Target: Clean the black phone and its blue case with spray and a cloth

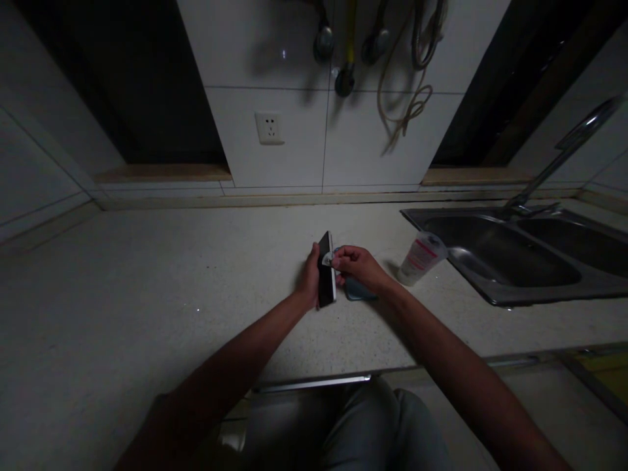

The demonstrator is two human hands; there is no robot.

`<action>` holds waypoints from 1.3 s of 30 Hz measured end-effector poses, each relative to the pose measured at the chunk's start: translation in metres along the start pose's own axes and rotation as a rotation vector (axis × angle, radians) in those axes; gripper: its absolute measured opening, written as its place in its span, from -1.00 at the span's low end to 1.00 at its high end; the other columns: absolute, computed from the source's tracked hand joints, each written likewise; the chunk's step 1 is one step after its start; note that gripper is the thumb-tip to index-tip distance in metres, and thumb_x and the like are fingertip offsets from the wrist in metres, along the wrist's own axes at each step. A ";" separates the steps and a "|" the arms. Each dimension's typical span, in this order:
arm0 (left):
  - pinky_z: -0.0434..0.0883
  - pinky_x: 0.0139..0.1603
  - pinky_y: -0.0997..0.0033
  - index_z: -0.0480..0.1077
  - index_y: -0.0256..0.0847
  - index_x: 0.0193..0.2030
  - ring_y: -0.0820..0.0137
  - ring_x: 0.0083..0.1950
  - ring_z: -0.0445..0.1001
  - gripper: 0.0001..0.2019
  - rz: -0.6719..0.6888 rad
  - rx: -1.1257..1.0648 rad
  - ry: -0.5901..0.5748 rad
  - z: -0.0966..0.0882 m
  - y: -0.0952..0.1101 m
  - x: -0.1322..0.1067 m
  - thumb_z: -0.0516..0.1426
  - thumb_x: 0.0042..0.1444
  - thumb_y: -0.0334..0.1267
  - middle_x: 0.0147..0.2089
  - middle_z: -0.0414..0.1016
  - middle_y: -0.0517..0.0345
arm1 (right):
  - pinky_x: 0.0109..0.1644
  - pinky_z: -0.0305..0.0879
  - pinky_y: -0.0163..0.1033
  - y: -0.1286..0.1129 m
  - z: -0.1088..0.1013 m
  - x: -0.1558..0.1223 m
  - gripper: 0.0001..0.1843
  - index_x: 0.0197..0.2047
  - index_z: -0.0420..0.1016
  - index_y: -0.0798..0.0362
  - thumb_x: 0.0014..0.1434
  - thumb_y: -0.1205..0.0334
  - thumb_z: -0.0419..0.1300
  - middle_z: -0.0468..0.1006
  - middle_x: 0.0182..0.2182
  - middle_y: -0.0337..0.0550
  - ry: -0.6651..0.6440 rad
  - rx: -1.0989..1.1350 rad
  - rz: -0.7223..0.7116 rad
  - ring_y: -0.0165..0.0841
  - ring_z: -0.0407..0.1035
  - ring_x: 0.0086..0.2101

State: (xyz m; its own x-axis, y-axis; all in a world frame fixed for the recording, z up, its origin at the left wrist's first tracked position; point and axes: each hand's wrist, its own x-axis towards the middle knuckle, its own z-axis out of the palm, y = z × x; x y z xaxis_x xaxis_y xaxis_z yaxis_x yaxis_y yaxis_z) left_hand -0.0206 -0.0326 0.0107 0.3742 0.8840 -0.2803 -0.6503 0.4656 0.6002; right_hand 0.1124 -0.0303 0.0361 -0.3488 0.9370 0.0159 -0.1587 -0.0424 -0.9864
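Note:
My left hand (309, 278) is closed around a smartphone (324, 281), which it holds tilted on edge above the countertop. The phone has a dark face and a pale, silvery rim. My right hand (357, 261) pinches a small pale flat piece (328, 259) between thumb and fingertips, against the phone's dark face near its right edge. Too little of that piece shows to name its kind. Beneath my right hand lies a flat blue-grey item (357, 290) with a rounded corner, partly hidden by the hand and wrist.
A translucent plastic cup (420, 258) with red print stands right of my right wrist. Further right is a double steel sink (495, 294) with a tall faucet (564, 154). A socket (269, 128), pipe valves (345, 80) and a tied cord (407, 118) are on the tiled wall.

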 end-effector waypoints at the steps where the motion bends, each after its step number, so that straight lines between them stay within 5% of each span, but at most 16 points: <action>1: 0.23 -0.66 0.54 0.44 -0.25 -0.27 0.47 -0.65 0.35 -0.49 0.042 0.053 0.000 0.005 -0.001 -0.004 0.01 0.26 0.22 -0.59 0.39 0.17 | -0.57 0.38 -0.38 -0.001 0.001 0.000 -0.50 -0.42 0.44 0.07 -0.25 -0.05 0.55 0.49 -0.59 -0.34 0.017 -0.008 -0.010 -0.48 0.40 -0.65; 4: 0.08 -0.75 0.57 0.41 -0.23 -0.33 0.50 -0.71 0.23 -0.45 0.011 0.104 -0.039 0.017 -0.003 -0.013 0.01 0.22 0.29 -0.66 0.26 0.23 | -0.60 0.30 -0.39 -0.002 0.003 -0.002 -0.51 -0.43 0.41 0.05 -0.20 -0.09 0.52 0.45 -0.63 -0.34 0.074 -0.065 -0.061 -0.48 0.34 -0.66; 13: 0.40 -0.61 0.38 0.46 -0.28 -0.32 0.33 -0.59 0.44 -0.55 -0.116 0.081 -0.089 0.015 0.000 -0.020 0.05 0.22 0.12 -0.52 0.48 0.01 | -0.53 0.20 -0.33 0.006 -0.003 -0.003 -0.67 -0.32 0.47 0.01 0.05 -0.07 0.36 0.39 -0.54 -0.34 0.259 -0.437 -0.327 -0.44 0.24 -0.56; 20: 0.57 -0.17 0.03 0.49 -0.24 -0.15 0.22 -0.30 0.59 -0.48 -0.226 -0.099 -0.141 0.021 -0.001 -0.030 -0.02 0.28 0.20 -0.30 0.60 -0.05 | -0.12 0.39 -0.14 -0.003 -0.015 0.002 -0.72 -0.35 0.57 0.01 0.22 -0.02 0.25 0.48 -0.29 -0.11 0.428 -0.760 -0.658 -0.26 0.40 -0.23; 26: 0.53 -0.12 -0.13 0.50 -0.21 -0.12 0.11 -0.21 0.60 -0.38 -0.206 -0.071 -0.140 0.015 -0.005 -0.025 -0.10 0.26 0.30 -0.21 0.62 -0.11 | -0.03 0.36 -0.05 0.000 -0.017 -0.001 -0.73 -0.18 0.67 -0.08 0.32 0.03 0.17 0.50 -0.16 -0.06 0.292 -0.920 -0.734 -0.19 0.39 -0.12; 33: 0.55 -0.23 0.05 0.52 -0.24 -0.22 0.17 -0.38 0.58 -0.33 -0.205 -0.064 -0.113 0.014 -0.002 -0.019 -0.15 0.26 0.32 -0.42 0.58 -0.07 | -0.06 0.22 -0.09 -0.002 -0.022 -0.002 -0.80 -0.21 0.71 -0.15 0.25 -0.01 0.28 0.46 -0.30 -0.14 0.073 -1.143 -0.850 -0.26 0.32 -0.20; 39: 0.53 -0.12 -0.18 0.51 -0.26 -0.11 0.10 -0.26 0.61 -0.31 -0.210 -0.164 -0.187 0.011 -0.001 -0.018 -0.16 0.27 0.32 -0.26 0.63 -0.14 | -0.17 0.20 -0.13 -0.004 -0.030 0.001 -0.80 -0.24 0.70 -0.06 0.27 0.07 0.27 0.42 -0.37 -0.14 0.236 -1.104 -0.827 -0.27 0.28 -0.28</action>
State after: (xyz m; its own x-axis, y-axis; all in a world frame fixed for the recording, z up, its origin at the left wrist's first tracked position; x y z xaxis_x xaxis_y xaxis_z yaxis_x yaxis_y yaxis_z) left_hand -0.0195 -0.0496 0.0235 0.6168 0.7517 -0.2335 -0.6382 0.6512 0.4107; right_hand 0.1404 -0.0186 0.0353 -0.3333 0.5962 0.7303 0.5988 0.7322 -0.3245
